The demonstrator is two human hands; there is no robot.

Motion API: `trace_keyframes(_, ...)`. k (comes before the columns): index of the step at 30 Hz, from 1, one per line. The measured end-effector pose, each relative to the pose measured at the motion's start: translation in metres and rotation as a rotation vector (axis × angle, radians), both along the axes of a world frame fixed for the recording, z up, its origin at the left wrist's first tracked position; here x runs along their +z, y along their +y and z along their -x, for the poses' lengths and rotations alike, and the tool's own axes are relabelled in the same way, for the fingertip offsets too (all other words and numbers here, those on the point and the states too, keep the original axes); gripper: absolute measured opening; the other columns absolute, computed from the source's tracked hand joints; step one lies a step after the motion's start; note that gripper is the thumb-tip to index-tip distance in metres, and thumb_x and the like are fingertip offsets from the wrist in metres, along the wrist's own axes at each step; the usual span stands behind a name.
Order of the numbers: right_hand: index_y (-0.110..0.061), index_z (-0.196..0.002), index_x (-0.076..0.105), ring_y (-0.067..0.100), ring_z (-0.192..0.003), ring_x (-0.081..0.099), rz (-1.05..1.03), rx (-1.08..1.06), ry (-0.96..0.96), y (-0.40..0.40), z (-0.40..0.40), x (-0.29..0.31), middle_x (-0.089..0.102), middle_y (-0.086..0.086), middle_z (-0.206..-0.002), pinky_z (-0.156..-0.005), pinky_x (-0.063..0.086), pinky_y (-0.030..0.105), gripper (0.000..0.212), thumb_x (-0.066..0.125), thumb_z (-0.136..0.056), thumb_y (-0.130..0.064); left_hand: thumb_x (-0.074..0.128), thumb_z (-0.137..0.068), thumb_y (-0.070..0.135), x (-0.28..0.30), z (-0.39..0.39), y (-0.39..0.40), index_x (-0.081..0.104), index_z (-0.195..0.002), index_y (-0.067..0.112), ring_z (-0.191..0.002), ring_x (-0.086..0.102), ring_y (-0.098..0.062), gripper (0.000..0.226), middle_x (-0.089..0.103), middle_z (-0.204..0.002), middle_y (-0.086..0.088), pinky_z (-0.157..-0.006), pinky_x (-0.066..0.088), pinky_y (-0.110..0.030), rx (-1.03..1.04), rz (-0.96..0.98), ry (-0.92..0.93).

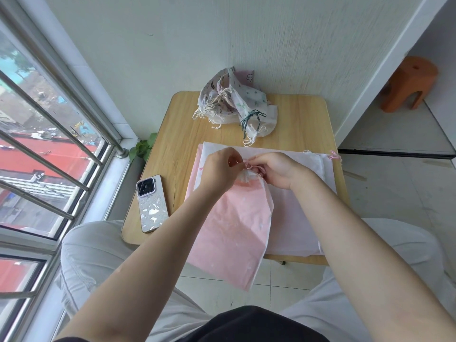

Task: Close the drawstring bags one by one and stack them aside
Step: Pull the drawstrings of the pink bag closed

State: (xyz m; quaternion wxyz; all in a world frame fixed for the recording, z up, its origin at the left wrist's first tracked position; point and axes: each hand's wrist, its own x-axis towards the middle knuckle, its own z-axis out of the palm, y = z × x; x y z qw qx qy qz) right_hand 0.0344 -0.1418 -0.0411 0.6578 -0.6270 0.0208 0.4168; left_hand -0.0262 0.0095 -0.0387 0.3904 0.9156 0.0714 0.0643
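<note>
Between both hands, left grip (220, 169) and right grip (274, 169) pinch the pink cord (249, 166) at the cinched mouth, so we judge the pink bag (234, 230) hangs over the desk (303, 124) edge for knotting.

Barred window (49, 144), white wall (197, 33), orange stool (408, 83)

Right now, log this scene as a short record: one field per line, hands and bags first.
left hand: pinches the pink drawstring
right hand: pinches the same drawstring at the bag's neck
pink bag: mouth gathered, body overhanging the table's near edge
flat bags: stacked under the pink bag, mouths not gathered
closed bags: heaped at the table's far edge
phone: face down, left of the bags
table: wooden
</note>
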Motion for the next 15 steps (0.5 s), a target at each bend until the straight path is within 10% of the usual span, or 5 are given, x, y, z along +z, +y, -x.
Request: trace_keyframes(15,-0.001,-0.101,0.072,0.014,-0.069,0.056,0.276,-0.028,-0.355,-0.001,-0.002,-0.010,0.067,0.006,-0.080,-0.069,0.046,0.027,0.020,0.073,-0.085,-0.012,0.063,-0.091,0.021,0.000,-0.005,0.007,0.072,-0.093,0.013,-0.069,0.053,-0.002,0.012,0.065,-0.081,0.008,-0.057,0.039,-0.009,-0.004,0.063,0.139)
